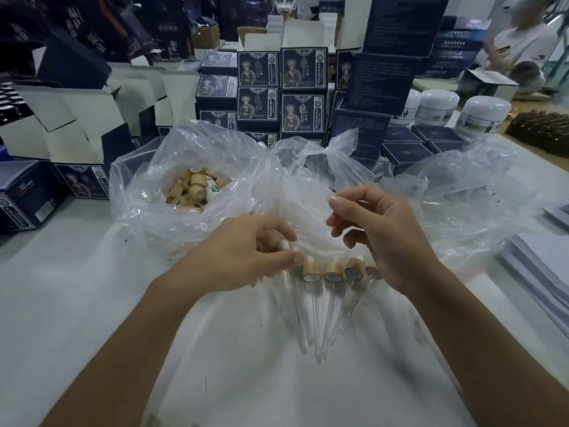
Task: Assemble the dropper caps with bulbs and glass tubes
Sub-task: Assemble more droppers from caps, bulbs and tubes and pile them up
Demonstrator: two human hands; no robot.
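My left hand (246,251) pinches a white rubber bulb (284,244) between thumb and fingers; a glass tube (297,315) runs from under that hand toward me, and any cap on it is hidden. Beside it several assembled droppers lie in a row on the white table, their wooden caps (333,270) away from me and their glass tubes (323,328) pointing at me. My right hand (388,238) hovers just above the right end of that row with loosely curled fingers and nothing visible in them. An open plastic bag (138,180) of loose wooden caps (191,186) sits at the left.
Two more clear plastic bags (462,195) lie behind my hands. Dark blue cartons (303,87) are stacked along the back and left. White jars (483,115) stand at the back right, paper stacks (542,266) lie at the right edge, and a person (520,47) is at the far right.
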